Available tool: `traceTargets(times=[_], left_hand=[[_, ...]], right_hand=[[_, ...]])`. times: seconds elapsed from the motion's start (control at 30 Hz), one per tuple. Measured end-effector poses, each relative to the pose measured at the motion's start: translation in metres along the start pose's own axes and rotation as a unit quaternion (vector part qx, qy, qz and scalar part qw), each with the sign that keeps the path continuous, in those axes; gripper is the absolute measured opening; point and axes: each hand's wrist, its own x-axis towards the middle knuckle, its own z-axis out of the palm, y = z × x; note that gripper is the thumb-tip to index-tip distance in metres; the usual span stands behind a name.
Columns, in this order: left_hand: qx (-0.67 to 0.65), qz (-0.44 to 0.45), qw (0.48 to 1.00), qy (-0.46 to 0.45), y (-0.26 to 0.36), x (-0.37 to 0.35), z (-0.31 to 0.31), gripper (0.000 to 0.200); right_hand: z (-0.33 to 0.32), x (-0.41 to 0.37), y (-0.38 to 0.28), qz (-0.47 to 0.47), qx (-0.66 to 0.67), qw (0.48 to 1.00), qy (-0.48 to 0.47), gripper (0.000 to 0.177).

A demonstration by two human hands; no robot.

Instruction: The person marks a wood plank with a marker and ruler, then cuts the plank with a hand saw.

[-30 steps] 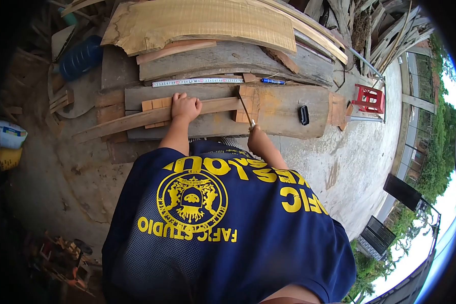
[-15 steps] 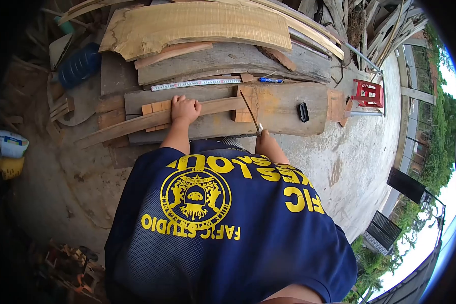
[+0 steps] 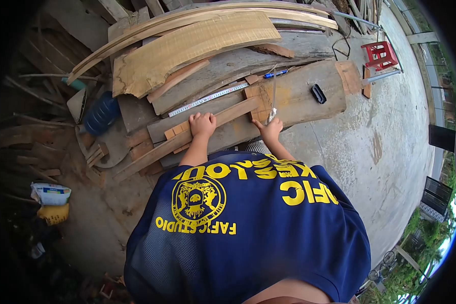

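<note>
Pinning down a long, narrow brown wooden strip (image 3: 233, 113) with the left hand (image 3: 202, 124), and there's a long, thin-bladed hand tool with a white handle (image 3: 272, 115) in the right hand (image 3: 270, 130)!
Here in the head view the strip slants across a broad, weathered grey plank (image 3: 304, 102), its right end over an orange-brown wooden block (image 3: 263, 95). Left fingers curled down over the strip, knuckles up; right fingers wrapped about the handle, thumb jutting left. And look at that blade, pointing away from the body, just beside the strip's right end; can't tell if it touches the block. Beyond lie a white measuring tape (image 3: 207, 101) and a blue marker pen (image 3: 283, 73); rightward, a black oval object (image 3: 318, 94), then a red plastic stool (image 3: 381, 55) on the floor.
</note>
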Motion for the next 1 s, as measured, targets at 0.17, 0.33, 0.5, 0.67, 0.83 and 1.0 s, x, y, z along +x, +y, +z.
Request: traceTargets(times=[0.17,0.33,0.5,0.67,0.83,1.0], left_hand=[[0.026,0.028,0.999,-0.036,-0.001,0.001,-0.003,0.032],[-0.003,0.184,0.983,-0.021,-0.014,-0.012,-0.001,0.060],[0.074,0.185,0.978,-0.064,-0.019,-0.011,0.000,0.068],[0.127,0.079,0.978,-0.147,0.004,-0.012,-0.012,0.068],[0.130,0.054,0.962,-0.234,0.012,-0.003,-0.028,0.070],[0.106,0.034,0.957,-0.267,0.012,0.002,-0.029,0.072]], right_hand=[[0.029,0.000,0.016,-0.238,-0.063,0.968,0.050,0.083],[0.020,0.004,0.014,-0.173,-0.049,0.984,0.000,0.084],[0.013,0.005,0.015,-0.147,-0.105,0.983,0.022,0.086],[0.029,0.024,0.030,-0.108,-0.062,0.992,-0.021,0.096],[0.022,0.022,0.020,-0.087,-0.037,0.994,-0.060,0.100],[0.026,0.020,0.007,-0.060,-0.047,0.996,-0.049,0.098]])
